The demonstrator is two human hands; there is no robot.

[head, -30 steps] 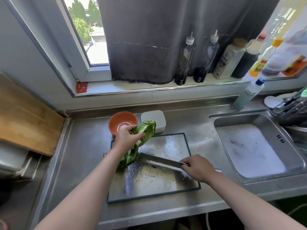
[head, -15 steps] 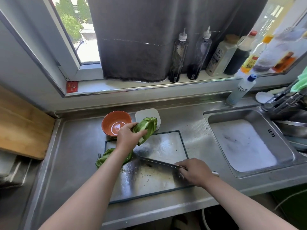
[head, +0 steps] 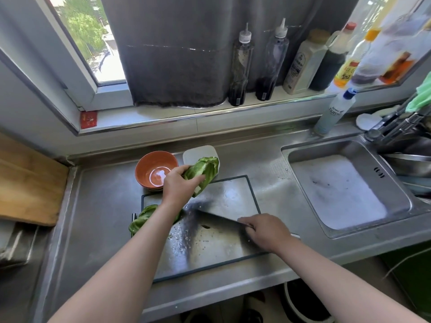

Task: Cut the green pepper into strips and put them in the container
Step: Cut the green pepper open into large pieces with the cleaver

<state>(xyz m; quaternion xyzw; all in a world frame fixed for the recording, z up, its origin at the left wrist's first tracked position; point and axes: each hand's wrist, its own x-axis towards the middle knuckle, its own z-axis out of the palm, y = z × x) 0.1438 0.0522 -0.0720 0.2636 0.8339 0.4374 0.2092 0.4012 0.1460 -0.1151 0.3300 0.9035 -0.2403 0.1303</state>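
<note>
Head: likely pepper half [head: 205,171], left hand [head: 179,185]

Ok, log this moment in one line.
left hand holds pepper half | right hand grips knife over cutting board | second half at board's left edge

The left forearm covers the middle of the lower pepper piece [head: 142,217] at the cutting board's [head: 233,194] left edge, so its full shape cannot be told. The upper pepper piece [head: 205,170], gripped by the left hand [head: 178,186], hides the white container's [head: 198,153] front. The right hand [head: 267,231] covers the knife's [head: 219,219] handle, and the blade tip is blurred. The wooden board [head: 25,183] and faucet [head: 394,122] run off the edges. The labels on the bottles [head: 300,64] are too small to read.
</note>
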